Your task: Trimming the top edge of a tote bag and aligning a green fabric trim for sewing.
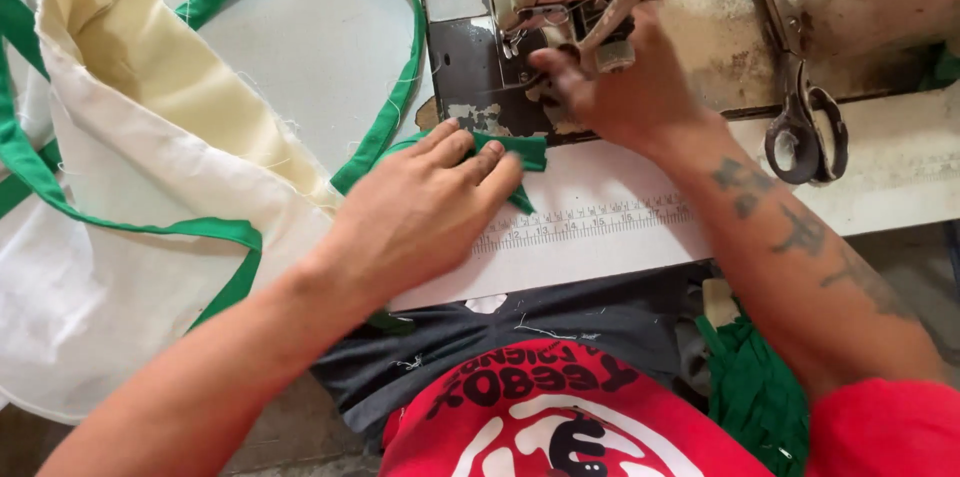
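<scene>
My left hand (415,212) lies flat on the white table, fingers pressing down a folded end of green fabric strap (528,151). My right hand (625,87) reaches under the head of the worn sewing machine (470,57), its fingertips at the presser foot and needle area (545,62); whether it pinches anything there is hidden by blur. The green strap loops back over the table to a cream and white cloth bag (160,137) on the left.
Dark-handled scissors (805,132) rest on the machine bed at right. A printed ruler scale (585,222) runs along the table's front edge. A bundle of green fabric (755,387) sits by my lap at lower right.
</scene>
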